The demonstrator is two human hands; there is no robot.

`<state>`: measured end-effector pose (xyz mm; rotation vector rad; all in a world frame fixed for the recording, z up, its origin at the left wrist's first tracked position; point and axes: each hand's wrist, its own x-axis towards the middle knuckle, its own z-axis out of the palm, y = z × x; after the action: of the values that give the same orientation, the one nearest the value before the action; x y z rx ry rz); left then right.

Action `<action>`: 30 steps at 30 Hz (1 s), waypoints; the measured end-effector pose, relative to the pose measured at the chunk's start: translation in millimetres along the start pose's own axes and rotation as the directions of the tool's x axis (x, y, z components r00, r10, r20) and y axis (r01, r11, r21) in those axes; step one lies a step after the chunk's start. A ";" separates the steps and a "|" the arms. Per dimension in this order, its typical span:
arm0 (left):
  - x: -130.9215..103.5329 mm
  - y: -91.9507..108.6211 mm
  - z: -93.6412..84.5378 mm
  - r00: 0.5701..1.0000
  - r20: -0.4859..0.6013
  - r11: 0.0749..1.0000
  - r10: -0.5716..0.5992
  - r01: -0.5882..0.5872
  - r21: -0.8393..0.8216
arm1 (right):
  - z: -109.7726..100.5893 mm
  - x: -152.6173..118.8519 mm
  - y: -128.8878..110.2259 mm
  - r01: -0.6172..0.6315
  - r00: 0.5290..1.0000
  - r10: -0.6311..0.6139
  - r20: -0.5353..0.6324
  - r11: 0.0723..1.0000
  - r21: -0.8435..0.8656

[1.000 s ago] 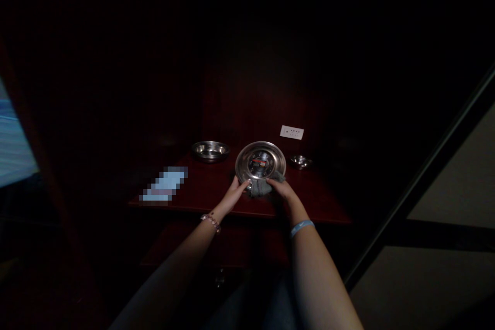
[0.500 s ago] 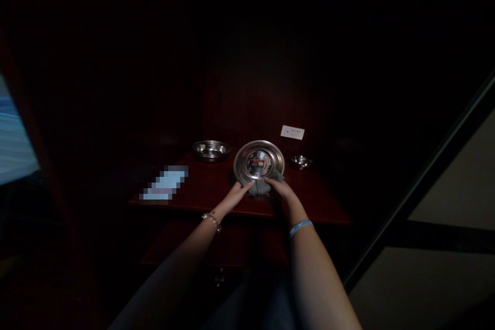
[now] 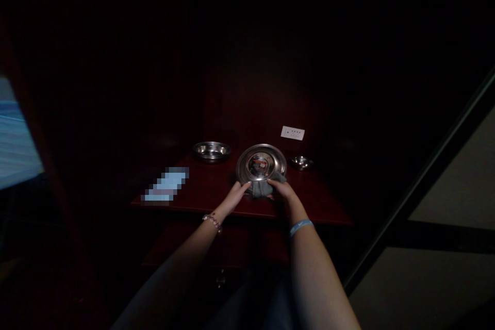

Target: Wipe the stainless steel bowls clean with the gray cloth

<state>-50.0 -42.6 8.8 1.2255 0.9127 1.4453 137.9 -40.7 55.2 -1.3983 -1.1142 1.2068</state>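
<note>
From here I judge the cloth work unfinished: over the surface (image 3: 204, 188), left hand (image 3: 235, 196) grips the plate (image 3: 261, 164) at seven o'clock, right hand (image 3: 285, 190), with cloth (image 3: 260, 189), at five, while for dish (image 3: 212, 153) at nine and bowl (image 3: 301, 163) at three I cannot tell.

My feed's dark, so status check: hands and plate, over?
Left hand gripping metal plate. Right hand holding gray cloth against its rim. Plate tilted toward camera. Larger bowl left, smaller bowl right, on shelf.

Left arm (image 3: 174, 270) and right arm (image 3: 317, 268) reach forward, converging; left fingers (image 3: 244, 187) and right fingers (image 3: 274, 184) grip close together.
</note>
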 end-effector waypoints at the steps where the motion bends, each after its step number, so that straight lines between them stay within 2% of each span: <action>1: 0.5 -0.3 -0.4 1.000 -0.010 1.000 0.005 -0.005 -0.004 | -0.1 -0.1 -1.6 -0.025 0.999 0.025 -0.027 1.000 0.015; 5: 3.2 0.6 -0.6 0.999 -0.050 1.000 0.006 -0.006 -0.008 | -0.6 1.2 -3.6 0.024 0.998 -0.018 -0.067 0.996 0.084; 12: 1.3 3.5 0.6 1.000 -0.013 0.999 -0.001 0.002 0.047 | -2.5 -0.6 -5.6 0.079 0.988 -0.069 -0.137 0.995 0.069; 15: -0.5 3.5 0.8 0.999 0.009 0.997 0.031 -0.031 0.073 | -2.0 -3.0 -8.4 0.089 0.990 -0.082 -0.116 0.994 0.059; 19: 0.9 3.2 0.7 0.994 0.047 0.993 0.100 -0.103 0.052 | -1.0 -4.7 -10.0 0.043 0.996 -0.036 -0.085 0.996 0.077; 23: 5.0 0.7 -0.7 0.995 0.044 0.996 0.090 -0.090 0.021 | -0.7 -4.1 -10.0 0.042 0.997 -0.036 -0.061 0.995 0.095; 30: 9.5 -5.5 -3.8 0.998 -0.027 0.998 0.052 -0.053 -0.036 | -0.8 -2.8 -6.2 0.092 0.995 -0.092 -0.035 0.996 0.013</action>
<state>-52.5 -32.0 5.0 1.2139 0.8734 1.5163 138.1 -42.7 61.8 -1.3378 -1.1315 1.1189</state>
